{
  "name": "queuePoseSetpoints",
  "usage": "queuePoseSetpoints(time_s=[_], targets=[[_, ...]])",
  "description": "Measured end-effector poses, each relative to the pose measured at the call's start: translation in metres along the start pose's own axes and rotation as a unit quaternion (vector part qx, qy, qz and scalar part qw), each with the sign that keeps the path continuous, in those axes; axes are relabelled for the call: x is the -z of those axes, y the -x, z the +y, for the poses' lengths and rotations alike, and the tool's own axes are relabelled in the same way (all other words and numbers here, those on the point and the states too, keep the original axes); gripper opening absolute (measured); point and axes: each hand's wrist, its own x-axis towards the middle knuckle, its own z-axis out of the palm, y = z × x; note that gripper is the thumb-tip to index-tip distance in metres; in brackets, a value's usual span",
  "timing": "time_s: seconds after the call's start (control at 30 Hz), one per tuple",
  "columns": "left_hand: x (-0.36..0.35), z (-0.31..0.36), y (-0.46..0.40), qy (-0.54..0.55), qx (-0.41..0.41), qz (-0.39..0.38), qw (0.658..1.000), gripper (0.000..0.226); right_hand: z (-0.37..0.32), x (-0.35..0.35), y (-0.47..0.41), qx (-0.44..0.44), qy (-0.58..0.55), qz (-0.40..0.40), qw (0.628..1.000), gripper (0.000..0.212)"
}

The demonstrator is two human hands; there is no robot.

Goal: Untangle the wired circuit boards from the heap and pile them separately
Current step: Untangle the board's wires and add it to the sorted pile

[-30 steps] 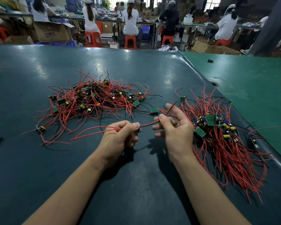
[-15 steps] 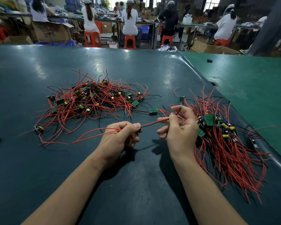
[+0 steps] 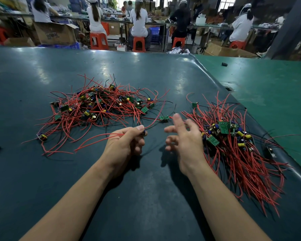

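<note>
Dark table [image 3: 146, 197] under everything. The tangled heap [image 3: 101, 106] of red-wired boards sprawls across it, my landmark. Right of the heap, well apart, lies the sorted pile [image 3: 233, 146], wires trailing back toward me. Just off the heap's right edge, one small green board [image 3: 164, 118] sits alone on the table. My left hand [image 3: 123, 145], on the near side of the heap, is curled tight round a bundle of red wires [image 3: 101, 138], thumb pinching. My right hand [image 3: 184, 143], between heap and pile, is spread, fingers loose, gripping nothing.
</note>
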Motion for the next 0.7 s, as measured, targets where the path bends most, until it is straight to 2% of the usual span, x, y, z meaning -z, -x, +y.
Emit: queuePoseSetpoints(time_s=[0.1, 0.17, 0.3, 0.5, 0.7], targets=[[-0.002, 0.000, 0.001, -0.009, -0.006, -0.025, 1.000, 0.021, 0.008, -0.007, 0.010, -0.051, 0.057, -0.126, 0.989, 0.014], [-0.002, 0.000, 0.002, -0.025, -0.014, -0.037, 0.999, 0.019, 0.012, -0.010, 0.013, -0.033, 0.062, -0.142, 0.987, 0.014], [-0.001, -0.001, 0.001, -0.065, -0.023, -0.044, 0.997, 0.021, 0.007, -0.006, 0.005, -0.004, 0.010, -0.076, 0.997, 0.014], [0.000, -0.001, 0.001, -0.086, -0.031, -0.059, 0.994, 0.021, 0.003, 0.002, -0.005, 0.107, 0.012, 0.041, 0.993, 0.015], [0.001, -0.002, 0.000, -0.094, -0.040, -0.077, 0.992, 0.028, 0.002, 0.009, -0.013, 0.142, -0.008, 0.116, 0.983, 0.019]])
